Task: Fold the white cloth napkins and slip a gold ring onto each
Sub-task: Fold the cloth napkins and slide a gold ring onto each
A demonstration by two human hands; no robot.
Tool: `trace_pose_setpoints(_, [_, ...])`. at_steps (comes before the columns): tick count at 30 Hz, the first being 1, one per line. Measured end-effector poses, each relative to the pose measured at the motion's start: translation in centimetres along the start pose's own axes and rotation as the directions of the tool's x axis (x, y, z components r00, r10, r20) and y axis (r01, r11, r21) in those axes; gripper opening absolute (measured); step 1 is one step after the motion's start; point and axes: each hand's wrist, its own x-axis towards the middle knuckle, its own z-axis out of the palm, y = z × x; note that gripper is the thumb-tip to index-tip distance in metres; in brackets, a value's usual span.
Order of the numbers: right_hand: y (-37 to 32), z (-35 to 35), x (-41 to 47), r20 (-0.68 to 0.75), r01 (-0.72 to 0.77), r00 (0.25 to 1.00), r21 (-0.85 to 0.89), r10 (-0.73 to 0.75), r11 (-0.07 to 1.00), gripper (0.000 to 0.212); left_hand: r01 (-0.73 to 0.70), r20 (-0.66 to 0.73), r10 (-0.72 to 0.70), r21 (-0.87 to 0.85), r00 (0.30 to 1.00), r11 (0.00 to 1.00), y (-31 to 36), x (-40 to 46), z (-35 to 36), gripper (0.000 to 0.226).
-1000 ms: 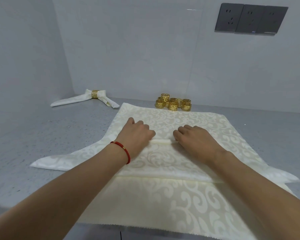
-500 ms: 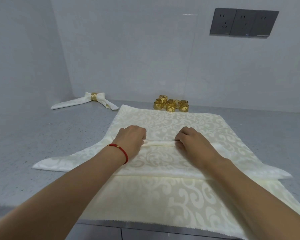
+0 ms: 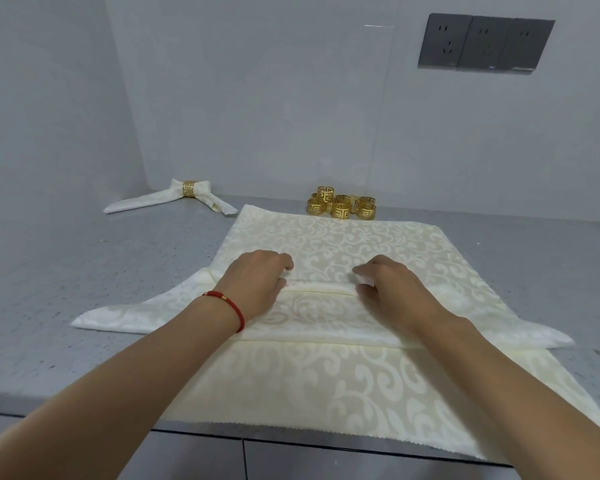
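Both hands cover the ends of the pleat in the napkin (image 3: 326,244), so each grip there cannot be judged: the left hand (image 3: 253,285) tucks its fingertips under, and the right hand (image 3: 392,289) is slightly blurred. Behind the napkin, the gold rings (image 3: 342,206) overlap, their number uncertain. The napkin's near right corner runs past the frame edge.

No text, label, brand, number or sign could be read anywhere; the gold rings (image 3: 342,206) bore only a cut-out fret pattern and the wall sockets (image 3: 484,43) carried no legible marking.
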Motion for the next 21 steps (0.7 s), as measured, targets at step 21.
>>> trace_pose_setpoints(21, [0.0, -0.7, -1.7, 0.053, 0.101, 0.994, -0.079, -0.097, 0.992, 0.022, 0.037, -0.010, -0.037, -0.077, 0.999, 0.996, 0.3, -2.2, -0.7, 0.018])
